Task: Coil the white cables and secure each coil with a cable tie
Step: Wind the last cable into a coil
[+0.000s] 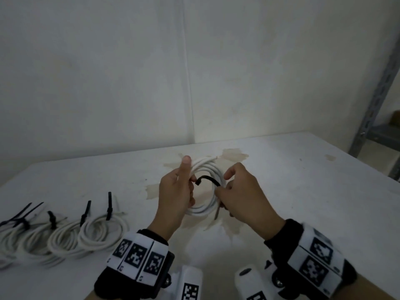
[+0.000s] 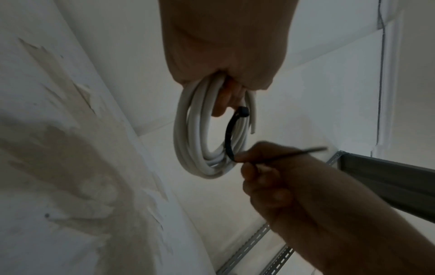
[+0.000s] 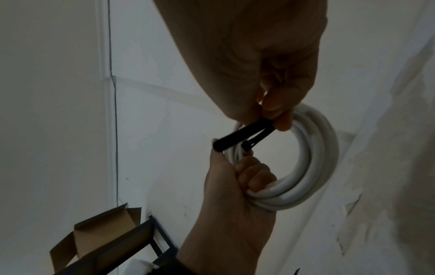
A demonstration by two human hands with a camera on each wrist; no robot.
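1. While the left hand [image 1: 176,191] is gripping one white cable coil [image 1: 207,185] above the table [image 1: 303,169], the right hand [image 1: 242,195] is pinching one black cable tie [image 1: 208,180] looped round it.
2. Four tied coils [image 1: 62,232] are lying at eight o'clock.

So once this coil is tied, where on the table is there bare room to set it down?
Free: the table right of the right hand, toward the metal shelf, and the strip along the wall. Crowded: the near left, where tied coils lie in a row.
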